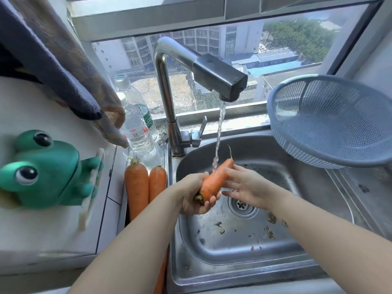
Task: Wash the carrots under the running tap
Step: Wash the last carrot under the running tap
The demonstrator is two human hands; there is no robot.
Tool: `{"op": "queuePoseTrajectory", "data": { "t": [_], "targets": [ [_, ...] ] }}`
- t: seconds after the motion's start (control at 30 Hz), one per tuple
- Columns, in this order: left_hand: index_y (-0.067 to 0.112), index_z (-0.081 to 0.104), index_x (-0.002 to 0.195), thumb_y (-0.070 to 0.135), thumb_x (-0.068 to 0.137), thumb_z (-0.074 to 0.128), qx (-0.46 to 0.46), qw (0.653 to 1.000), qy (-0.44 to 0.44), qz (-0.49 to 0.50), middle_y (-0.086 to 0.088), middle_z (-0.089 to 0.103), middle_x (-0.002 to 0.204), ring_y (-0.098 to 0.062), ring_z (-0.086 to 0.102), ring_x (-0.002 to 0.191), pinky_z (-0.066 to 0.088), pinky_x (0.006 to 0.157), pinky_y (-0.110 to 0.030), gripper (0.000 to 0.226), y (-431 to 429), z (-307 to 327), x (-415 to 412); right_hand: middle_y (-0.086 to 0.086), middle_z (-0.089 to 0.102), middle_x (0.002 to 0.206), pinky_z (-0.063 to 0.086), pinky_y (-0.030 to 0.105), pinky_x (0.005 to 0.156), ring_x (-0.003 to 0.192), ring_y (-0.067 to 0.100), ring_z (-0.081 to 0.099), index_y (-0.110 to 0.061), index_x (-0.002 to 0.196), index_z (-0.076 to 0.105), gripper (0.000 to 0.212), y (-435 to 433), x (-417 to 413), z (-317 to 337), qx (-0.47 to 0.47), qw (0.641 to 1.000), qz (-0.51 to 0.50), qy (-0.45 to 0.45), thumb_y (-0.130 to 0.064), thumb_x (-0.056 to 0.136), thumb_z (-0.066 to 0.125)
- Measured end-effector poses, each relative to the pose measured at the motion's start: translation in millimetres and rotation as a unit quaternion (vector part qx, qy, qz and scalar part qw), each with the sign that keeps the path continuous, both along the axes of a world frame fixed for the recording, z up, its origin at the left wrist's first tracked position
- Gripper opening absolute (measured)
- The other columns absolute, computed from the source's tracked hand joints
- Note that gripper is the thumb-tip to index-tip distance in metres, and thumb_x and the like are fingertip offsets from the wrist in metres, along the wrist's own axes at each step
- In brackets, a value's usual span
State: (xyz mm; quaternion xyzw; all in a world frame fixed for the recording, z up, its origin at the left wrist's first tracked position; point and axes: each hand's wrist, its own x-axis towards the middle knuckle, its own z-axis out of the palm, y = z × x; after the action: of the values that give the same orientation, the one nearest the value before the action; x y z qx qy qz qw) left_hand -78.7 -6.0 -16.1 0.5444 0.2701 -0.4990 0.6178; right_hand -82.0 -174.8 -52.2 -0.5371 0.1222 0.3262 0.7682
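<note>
The left hand [194, 195] grips a carrot [214, 180] by its leafy end under the tap [212, 75] stream over the sink [265, 151], the right hand [244, 185] spread open against it, while two more carrots [146, 187] lie on the sink's left ledge.

glossy steel sink [318, 258], plastic mesh colander [331, 122]
</note>
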Motion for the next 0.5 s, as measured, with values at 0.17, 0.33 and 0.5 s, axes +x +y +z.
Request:
{"op": "queuePoseTrajectory", "data": {
  "t": [0.17, 0.33, 0.5],
  "targets": [
    [0.003, 0.057, 0.106, 0.044, 0.094, 0.051, -0.044, 0.997, -0.054, 0.029, -0.010, 0.063, 0.087, -0.011, 0.057, 0.049, 0.046, 0.040, -0.016, 0.043, -1.7, 1.5, -2.2, 0.017, 0.065, 0.101, 0.055, 0.036, 0.083, 0.089, 0.027, 0.066, -0.002, 0.111, 0.057, 0.018, 1.9, 7.2, 0.9, -0.016, 0.992, -0.121, 0.021, -0.011, 0.095, 0.056],
    [0.013, 0.046, 0.131, 0.019, 0.094, 0.059, -0.001, 0.958, -0.256, -0.130, -0.007, 0.055, 0.100, -0.011, 0.059, 0.068, 0.052, 0.058, -0.019, 0.039, -7.1, -2.7, -14.5, 0.010, 0.063, 0.086, 0.052, 0.035, 0.068, 0.075, 0.021, 0.061, -0.005, 0.097, 0.056, 0.013, 9.9, 15.0, -3.7, -0.130, 0.968, -0.212, 0.026, -0.016, 0.093, 0.061],
    [0.023, 0.035, 0.138, 0.007, 0.088, 0.065, 0.043, 0.927, -0.340, -0.154, -0.004, 0.054, 0.105, -0.012, 0.060, 0.075, 0.053, 0.062, -0.021, 0.060, -16.4, -5.6, -20.8, 0.005, 0.063, 0.082, 0.052, 0.040, 0.078, 0.078, 0.021, 0.060, -0.003, 0.110, 0.053, 0.027, 14.0, 26.9, -2.8, -0.194, 0.947, -0.254, 0.031, -0.024, 0.094, 0.060]
  ]
}}
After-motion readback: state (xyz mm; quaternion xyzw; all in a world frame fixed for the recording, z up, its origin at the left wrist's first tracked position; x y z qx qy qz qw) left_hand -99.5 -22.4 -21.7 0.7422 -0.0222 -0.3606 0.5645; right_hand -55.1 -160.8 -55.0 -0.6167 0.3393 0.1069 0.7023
